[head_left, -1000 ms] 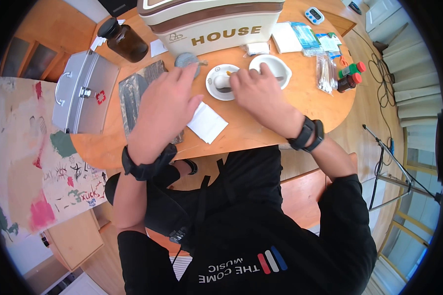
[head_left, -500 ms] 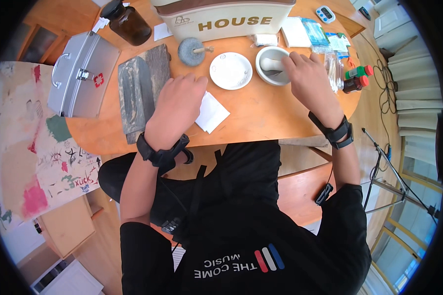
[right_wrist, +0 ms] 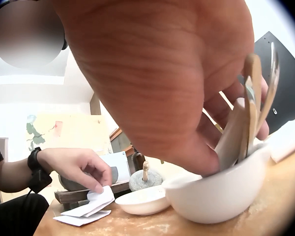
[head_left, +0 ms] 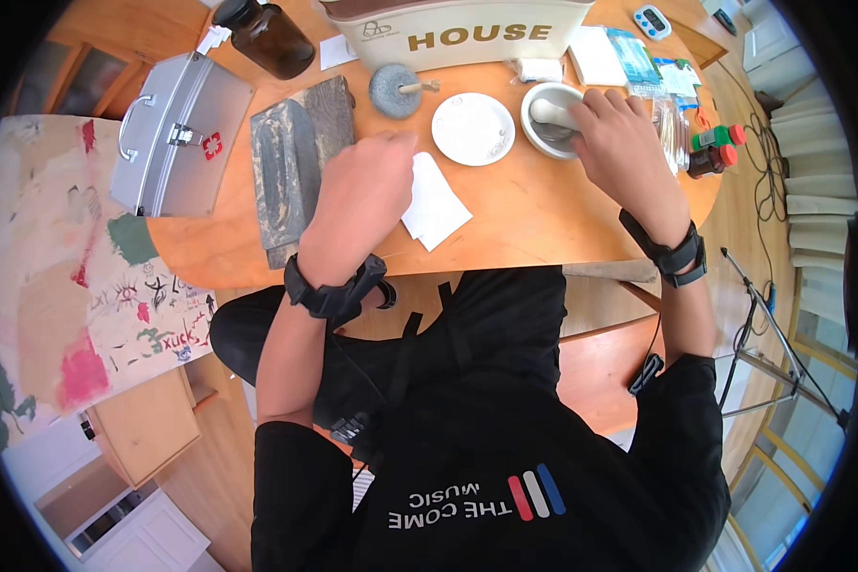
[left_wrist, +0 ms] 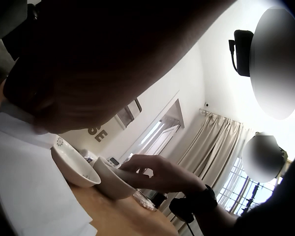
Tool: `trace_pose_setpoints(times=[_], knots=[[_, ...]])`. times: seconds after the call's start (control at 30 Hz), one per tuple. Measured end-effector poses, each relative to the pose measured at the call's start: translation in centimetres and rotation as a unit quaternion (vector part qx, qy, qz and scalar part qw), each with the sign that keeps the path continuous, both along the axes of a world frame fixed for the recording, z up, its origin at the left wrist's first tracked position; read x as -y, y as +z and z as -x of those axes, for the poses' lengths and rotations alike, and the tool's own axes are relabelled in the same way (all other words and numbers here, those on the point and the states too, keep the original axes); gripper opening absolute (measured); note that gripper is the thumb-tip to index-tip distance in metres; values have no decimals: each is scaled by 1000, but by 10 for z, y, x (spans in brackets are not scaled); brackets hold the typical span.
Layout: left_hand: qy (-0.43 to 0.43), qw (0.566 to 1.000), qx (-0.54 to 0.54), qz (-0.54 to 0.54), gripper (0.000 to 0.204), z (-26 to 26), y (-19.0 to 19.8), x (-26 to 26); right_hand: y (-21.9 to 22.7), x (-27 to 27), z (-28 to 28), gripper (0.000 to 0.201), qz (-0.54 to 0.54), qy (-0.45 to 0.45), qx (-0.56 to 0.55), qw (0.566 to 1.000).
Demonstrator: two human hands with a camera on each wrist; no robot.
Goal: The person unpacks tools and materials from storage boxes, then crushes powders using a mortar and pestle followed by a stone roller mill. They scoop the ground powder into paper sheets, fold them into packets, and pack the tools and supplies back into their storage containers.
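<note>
Q. What supports the work?
A. The wooden tabletop (head_left: 510, 214), with the left hand (head_left: 364, 195) and the right hand (head_left: 627, 143) over it, well apart.

Q. The vessels?
A. A white plate (head_left: 472, 132) lies between the hands; just beside it, to the right, stands a white mortar (right_wrist: 216, 196), its rim best cleared from above.

Q. The folded paper (head_left: 439, 205)?
A. Nearer the person than the plate, a raised edge pinched between left thumb and fingertips. A light hold should spare the folds.

Q. The pestle (right_wrist: 231, 132)?
A. Tilted inside the mortar, gripped between right thumb and fingers. Leaning it on the wall before loosening should prevent rolling.

Q. The slender implements (right_wrist: 250, 108) beside it?
A. Smallest; one appears wooden, but blur hides their exact kind. Steadying them with the pestle seems prudent.
</note>
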State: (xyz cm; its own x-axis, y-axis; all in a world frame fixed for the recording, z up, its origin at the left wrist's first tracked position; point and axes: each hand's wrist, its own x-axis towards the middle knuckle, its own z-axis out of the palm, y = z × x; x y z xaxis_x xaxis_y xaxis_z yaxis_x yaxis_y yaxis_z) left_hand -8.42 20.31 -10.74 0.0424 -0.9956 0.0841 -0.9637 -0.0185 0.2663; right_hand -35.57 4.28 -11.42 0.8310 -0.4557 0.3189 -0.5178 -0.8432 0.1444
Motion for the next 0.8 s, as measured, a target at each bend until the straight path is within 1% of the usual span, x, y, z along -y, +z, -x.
trace_pose_setpoints(times=[0.03,0.07,0.1,0.13,0.17,0.2,0.23,0.27,0.33,0.37,0.4,0.47,0.53,0.57,0.63,0.77,0.8], knots=[[12,998,-53,21,10,1,6,-2,4,-3,-2,11,2,0,2,1000],[13,998,-51,24,10,2,13,-3,9,-8,-5,22,6,16,44,999],[28,989,-147,15,10,2,21,-4,13,-13,-8,34,10,31,87,996],[42,970,-241,5,10,3,24,-5,15,-23,-14,34,12,32,89,995],[42,970,-240,7,10,3,25,-5,17,-35,-21,37,-16,71,137,988],[52,954,-296,5,10,3,26,-5,19,-46,-29,40,-44,110,183,976],[60,934,-352,2,11,4,25,-4,18,-58,-39,39,-62,146,202,966],[61,934,-352,4,11,6,23,-3,15,-68,-48,38,-81,182,219,955],[48,896,-440,34,11,12,16,-4,7,-78,-64,40,-66,186,230,953],[53,895,-441,35,11,15,14,-4,2,-82,-68,41,-51,190,241,950],[52,887,-456,44,11,17,12,-5,-2,-82,-70,36,-59,187,253,947],[54,878,-472,58,11,18,11,-6,-3,-82,-72,32,-59,187,263,945],[62,897,-435,41,12,18,13,-6,-4,-80,-72,28,-59,187,270,943],[64,896,-438,43,12,18,14,-5,-8,-78,-72,25,-70,189,258,945],[58,923,-378,46,13,18,13,-4,-12,-76,-72,21,-82,192,245,947],[54,927,-367,49,14,10,4,-5,-20,-77,-78,18,-122,216,239,939],[47,936,-344,56,14,8,0,-4,-22,-77,-79,17,-134,220,238,936]])
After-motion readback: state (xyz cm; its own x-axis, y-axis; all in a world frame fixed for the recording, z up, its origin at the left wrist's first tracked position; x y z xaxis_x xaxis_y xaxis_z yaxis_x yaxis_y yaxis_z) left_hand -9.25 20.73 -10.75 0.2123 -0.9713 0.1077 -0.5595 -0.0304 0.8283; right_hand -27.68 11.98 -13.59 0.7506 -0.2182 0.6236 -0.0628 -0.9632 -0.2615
